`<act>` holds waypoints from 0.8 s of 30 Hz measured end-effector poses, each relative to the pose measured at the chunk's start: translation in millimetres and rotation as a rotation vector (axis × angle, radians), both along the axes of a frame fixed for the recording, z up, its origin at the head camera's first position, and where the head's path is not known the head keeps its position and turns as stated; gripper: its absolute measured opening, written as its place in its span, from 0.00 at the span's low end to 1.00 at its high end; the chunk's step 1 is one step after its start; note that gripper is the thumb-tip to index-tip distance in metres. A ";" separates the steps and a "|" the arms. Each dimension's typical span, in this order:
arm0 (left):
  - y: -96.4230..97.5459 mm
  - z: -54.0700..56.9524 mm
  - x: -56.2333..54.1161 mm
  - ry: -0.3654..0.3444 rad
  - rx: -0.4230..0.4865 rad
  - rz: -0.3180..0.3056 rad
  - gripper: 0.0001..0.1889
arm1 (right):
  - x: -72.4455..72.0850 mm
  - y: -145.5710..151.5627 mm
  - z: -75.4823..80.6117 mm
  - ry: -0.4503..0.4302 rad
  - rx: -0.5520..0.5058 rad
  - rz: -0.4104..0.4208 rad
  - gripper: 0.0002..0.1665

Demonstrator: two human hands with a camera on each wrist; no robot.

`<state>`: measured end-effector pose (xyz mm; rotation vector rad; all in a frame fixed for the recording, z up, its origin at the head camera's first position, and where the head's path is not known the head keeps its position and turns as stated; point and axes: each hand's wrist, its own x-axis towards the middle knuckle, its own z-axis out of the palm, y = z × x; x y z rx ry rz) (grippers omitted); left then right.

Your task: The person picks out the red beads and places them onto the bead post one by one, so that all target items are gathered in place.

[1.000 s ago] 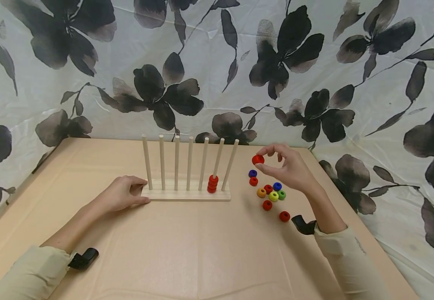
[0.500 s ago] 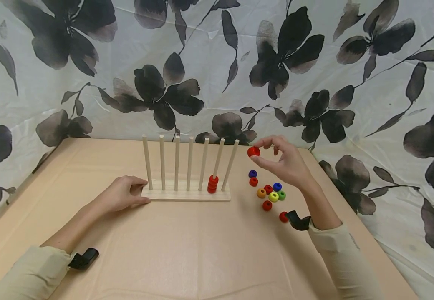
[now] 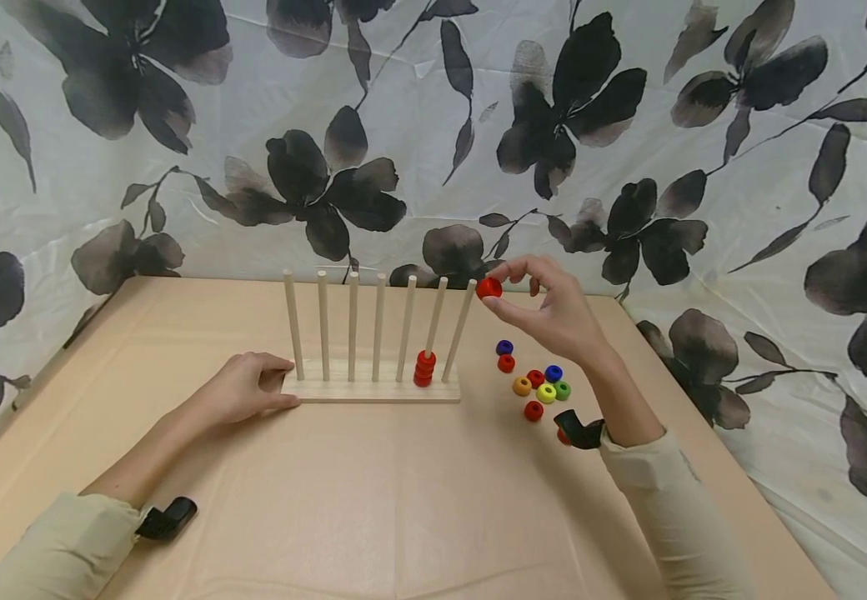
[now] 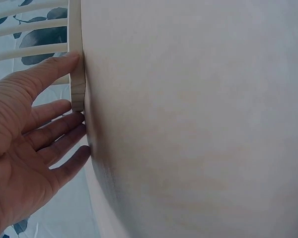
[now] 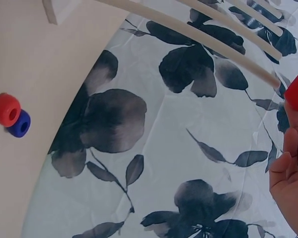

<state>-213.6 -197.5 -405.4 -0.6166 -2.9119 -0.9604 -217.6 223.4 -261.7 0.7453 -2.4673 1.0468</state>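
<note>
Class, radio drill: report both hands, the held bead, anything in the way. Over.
Left hand holds rack at its left end. Right hand pinches red bead near top of rightmost peg, unthreaded. No obstruction visible.

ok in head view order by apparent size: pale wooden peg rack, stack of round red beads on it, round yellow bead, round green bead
Pale wooden peg rack
Stack of round red beads
Round yellow bead and round green bead: too alike to rank
</note>
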 end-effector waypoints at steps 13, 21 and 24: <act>-1.5 -0.8 -0.3 0.002 -0.007 0.001 0.33 | -11.9 -17.0 5.7 0.040 -0.002 0.073 0.19; -1.7 -0.8 -0.4 0.009 -0.011 -0.007 0.33 | -17.5 -29.7 7.4 0.027 0.019 0.094 0.19; -1.5 -0.5 -0.4 0.007 -0.008 -0.003 0.33 | -19.5 -33.5 7.8 0.015 0.030 0.101 0.19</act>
